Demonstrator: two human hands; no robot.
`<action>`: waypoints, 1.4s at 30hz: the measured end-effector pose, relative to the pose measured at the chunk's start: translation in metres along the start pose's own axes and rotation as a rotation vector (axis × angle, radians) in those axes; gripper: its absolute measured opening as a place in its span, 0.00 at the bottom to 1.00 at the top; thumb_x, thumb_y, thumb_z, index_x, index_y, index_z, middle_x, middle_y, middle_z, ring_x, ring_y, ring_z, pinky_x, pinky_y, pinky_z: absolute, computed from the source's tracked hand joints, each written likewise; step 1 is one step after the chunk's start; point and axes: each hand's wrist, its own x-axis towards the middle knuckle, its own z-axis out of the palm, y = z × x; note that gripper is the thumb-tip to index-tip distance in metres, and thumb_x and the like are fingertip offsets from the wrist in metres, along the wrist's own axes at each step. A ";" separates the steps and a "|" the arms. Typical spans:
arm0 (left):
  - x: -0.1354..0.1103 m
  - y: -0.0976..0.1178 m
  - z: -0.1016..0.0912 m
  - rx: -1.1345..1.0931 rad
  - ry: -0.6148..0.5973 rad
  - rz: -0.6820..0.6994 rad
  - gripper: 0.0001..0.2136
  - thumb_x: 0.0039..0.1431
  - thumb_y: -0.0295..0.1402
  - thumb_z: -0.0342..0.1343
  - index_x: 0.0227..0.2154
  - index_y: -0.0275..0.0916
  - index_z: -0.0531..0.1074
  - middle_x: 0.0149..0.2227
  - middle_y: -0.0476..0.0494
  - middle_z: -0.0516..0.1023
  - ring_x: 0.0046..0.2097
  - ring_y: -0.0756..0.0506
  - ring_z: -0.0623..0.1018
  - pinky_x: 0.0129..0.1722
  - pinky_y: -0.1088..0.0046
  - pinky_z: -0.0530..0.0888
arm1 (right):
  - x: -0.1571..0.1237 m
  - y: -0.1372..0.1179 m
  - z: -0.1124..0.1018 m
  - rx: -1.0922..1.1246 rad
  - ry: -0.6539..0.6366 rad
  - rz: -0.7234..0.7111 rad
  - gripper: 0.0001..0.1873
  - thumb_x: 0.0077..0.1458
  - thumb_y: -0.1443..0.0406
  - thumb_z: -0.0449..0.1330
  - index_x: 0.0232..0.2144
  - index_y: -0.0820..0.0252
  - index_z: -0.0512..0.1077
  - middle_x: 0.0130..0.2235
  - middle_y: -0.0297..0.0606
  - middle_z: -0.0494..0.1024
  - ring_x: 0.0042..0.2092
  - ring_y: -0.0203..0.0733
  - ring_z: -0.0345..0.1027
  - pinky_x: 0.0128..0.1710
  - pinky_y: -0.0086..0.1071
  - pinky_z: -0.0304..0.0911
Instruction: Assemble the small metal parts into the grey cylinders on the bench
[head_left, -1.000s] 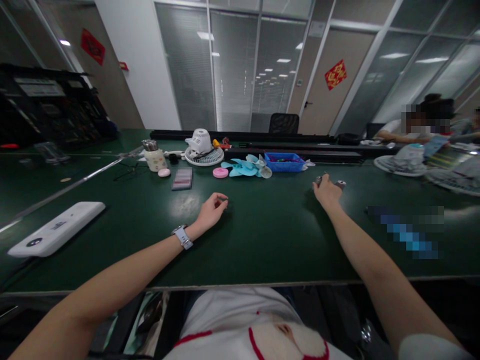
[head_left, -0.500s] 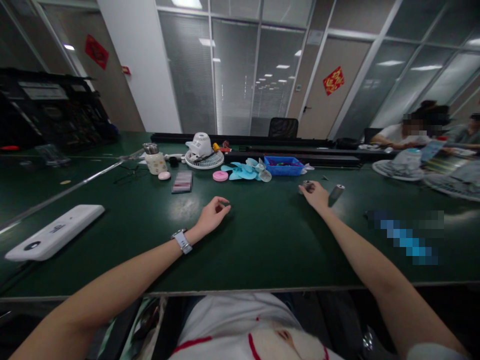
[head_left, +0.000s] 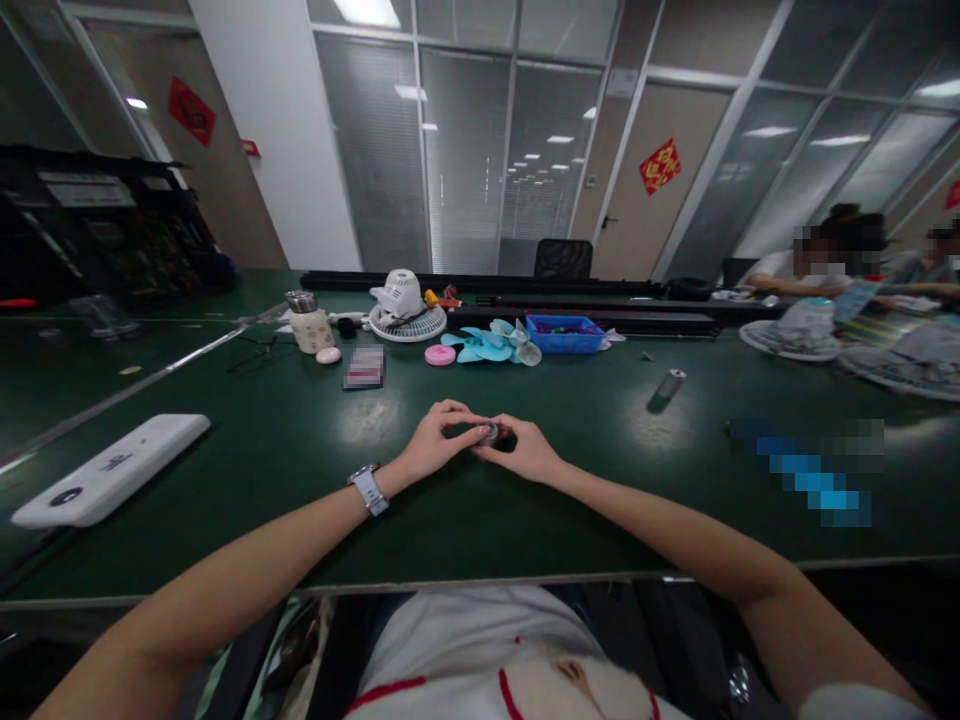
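In the middle of the green table (head_left: 480, 540), both my hands meet around a small round metal part (head_left: 490, 434), perhaps a small motor; the fingers partly cover it. My left hand (head_left: 444, 440), with a watch on its wrist, pinches the part from the left between thumb and fingers. From the right, my right hand (head_left: 525, 450) grips the same part, its fingers curled. A silver cylinder (head_left: 667, 390) lies on the table to the right of my hands.
Beyond my hands are a pink disc (head_left: 439, 355), light-blue fan blades (head_left: 491, 343), a blue bin (head_left: 566, 335), a white fan body (head_left: 403, 300) and a bottle (head_left: 309, 325). A white device (head_left: 112, 470) lies left. People sit at far right.
My right hand has come left from beside the silver cylinder, bringing the metal part to the middle. My left hand, empty before, now closes on it too.
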 end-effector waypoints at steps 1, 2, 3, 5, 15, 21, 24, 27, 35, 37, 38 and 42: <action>0.002 0.001 0.002 0.000 0.007 -0.006 0.15 0.58 0.48 0.58 0.43 0.48 0.81 0.45 0.44 0.75 0.49 0.42 0.72 0.41 0.67 0.68 | 0.000 0.001 0.000 -0.001 -0.007 0.000 0.18 0.51 0.55 0.67 0.41 0.59 0.73 0.37 0.36 0.79 0.39 0.41 0.74 0.40 0.35 0.68; 0.004 0.003 0.003 -0.002 0.016 -0.008 0.14 0.58 0.48 0.59 0.41 0.47 0.81 0.44 0.44 0.76 0.48 0.42 0.72 0.41 0.67 0.68 | 0.001 0.001 -0.001 -0.007 -0.012 -0.002 0.17 0.51 0.55 0.67 0.40 0.59 0.73 0.37 0.36 0.79 0.39 0.41 0.74 0.40 0.35 0.68; 0.006 0.005 0.005 -0.001 0.024 -0.002 0.14 0.58 0.47 0.59 0.40 0.46 0.81 0.43 0.44 0.77 0.47 0.42 0.72 0.41 0.67 0.68 | 0.001 0.002 -0.001 -0.016 -0.013 -0.006 0.17 0.52 0.55 0.66 0.40 0.59 0.73 0.37 0.36 0.79 0.38 0.41 0.73 0.40 0.35 0.68; 0.009 0.011 0.005 0.008 0.054 0.021 0.13 0.59 0.46 0.58 0.37 0.44 0.81 0.40 0.44 0.78 0.46 0.43 0.73 0.42 0.66 0.68 | 0.002 0.002 0.000 -0.036 -0.004 -0.014 0.17 0.52 0.55 0.66 0.40 0.59 0.73 0.36 0.36 0.79 0.37 0.41 0.73 0.39 0.35 0.67; 0.009 -0.021 -0.022 0.243 0.010 -0.047 0.14 0.59 0.48 0.57 0.40 0.49 0.82 0.38 0.45 0.80 0.43 0.42 0.74 0.47 0.61 0.65 | -0.001 -0.005 -0.003 -0.021 -0.005 0.015 0.20 0.51 0.55 0.67 0.43 0.59 0.74 0.40 0.38 0.80 0.39 0.41 0.73 0.41 0.36 0.68; 0.005 -0.026 -0.018 0.350 -0.137 -0.116 0.15 0.56 0.50 0.58 0.41 0.52 0.82 0.38 0.44 0.78 0.43 0.42 0.72 0.44 0.63 0.66 | 0.004 0.012 -0.025 -0.053 0.132 0.073 0.22 0.52 0.52 0.66 0.44 0.59 0.76 0.41 0.40 0.81 0.40 0.42 0.74 0.42 0.37 0.68; 0.006 -0.023 -0.017 0.265 -0.088 -0.115 0.20 0.58 0.52 0.55 0.47 0.49 0.79 0.38 0.43 0.78 0.42 0.42 0.73 0.43 0.64 0.67 | 0.017 0.045 -0.068 -0.134 0.383 0.116 0.23 0.53 0.49 0.63 0.43 0.59 0.76 0.41 0.41 0.81 0.40 0.44 0.74 0.42 0.38 0.68; 0.008 -0.026 -0.014 0.166 0.069 -0.192 0.22 0.62 0.51 0.50 0.49 0.42 0.77 0.39 0.41 0.78 0.40 0.43 0.74 0.41 0.65 0.69 | 0.024 0.091 -0.123 -0.339 0.658 0.265 0.23 0.53 0.49 0.62 0.42 0.60 0.77 0.39 0.43 0.82 0.38 0.46 0.74 0.41 0.37 0.67; 0.009 -0.029 -0.009 0.022 0.304 -0.349 0.17 0.62 0.45 0.51 0.45 0.38 0.72 0.37 0.44 0.76 0.37 0.45 0.75 0.36 0.68 0.71 | 0.012 0.168 -0.193 -0.615 0.904 0.606 0.23 0.51 0.51 0.60 0.43 0.59 0.78 0.39 0.48 0.81 0.38 0.51 0.74 0.38 0.40 0.66; 0.008 -0.025 -0.009 0.015 0.311 -0.363 0.15 0.62 0.43 0.52 0.45 0.39 0.71 0.37 0.44 0.76 0.37 0.45 0.75 0.37 0.68 0.71 | 0.012 0.170 -0.192 -0.600 0.891 0.610 0.23 0.51 0.50 0.60 0.43 0.59 0.78 0.40 0.47 0.81 0.40 0.52 0.73 0.39 0.41 0.66; 0.008 -0.023 -0.010 0.014 0.309 -0.366 0.15 0.62 0.43 0.52 0.44 0.39 0.71 0.37 0.44 0.76 0.37 0.45 0.75 0.38 0.68 0.71 | 0.013 0.169 -0.190 -0.585 0.875 0.621 0.23 0.51 0.51 0.60 0.44 0.59 0.77 0.41 0.48 0.81 0.41 0.53 0.73 0.41 0.42 0.66; 0.007 -0.022 -0.011 0.008 0.298 -0.379 0.15 0.62 0.43 0.51 0.45 0.38 0.69 0.37 0.44 0.75 0.38 0.45 0.75 0.39 0.68 0.70 | 0.015 0.145 -0.173 -0.673 0.944 0.569 0.36 0.52 0.54 0.61 0.59 0.67 0.65 0.56 0.59 0.72 0.56 0.60 0.66 0.52 0.51 0.61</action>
